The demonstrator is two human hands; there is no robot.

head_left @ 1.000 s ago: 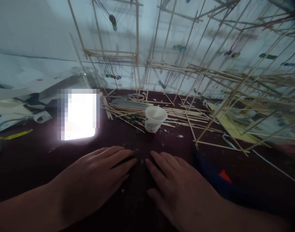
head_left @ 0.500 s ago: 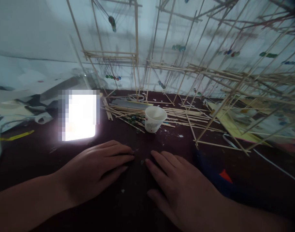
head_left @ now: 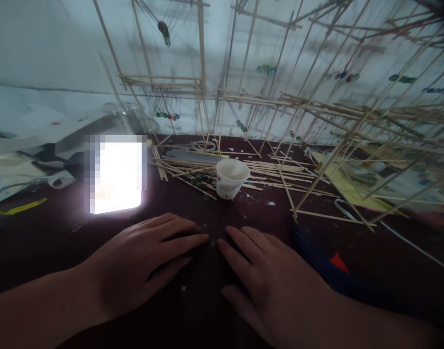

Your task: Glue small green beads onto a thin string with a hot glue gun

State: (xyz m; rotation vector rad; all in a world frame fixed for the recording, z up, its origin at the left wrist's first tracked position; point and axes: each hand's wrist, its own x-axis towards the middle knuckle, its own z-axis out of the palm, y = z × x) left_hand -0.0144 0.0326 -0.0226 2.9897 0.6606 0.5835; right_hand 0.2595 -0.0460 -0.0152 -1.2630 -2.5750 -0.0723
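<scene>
Palm down on the dark tabletop, my left hand lies with its fingers stretched to the right and nothing in it. My right hand rests flat opposite, fingers spread and pointing up-left, also holding nothing. A small gap separates the fingertips of the two hands. Beyond them stands a white paper cup, upright, with small printed marks. Green glass marbles lie just left of the cup, beside a heap of thin wooden sticks. Neither hand touches these.
A bright, pixelated screen stands behind my left hand. Stick frames with marbles hanging on threads rise at the back and right. A yellow sheet lies at the right, near a red object and a dark blue item.
A finger of my left hand has stretched slightly further right, toward my right hand. My right hand is nearly unchanged. The background has shifted slightly left in the view.
</scene>
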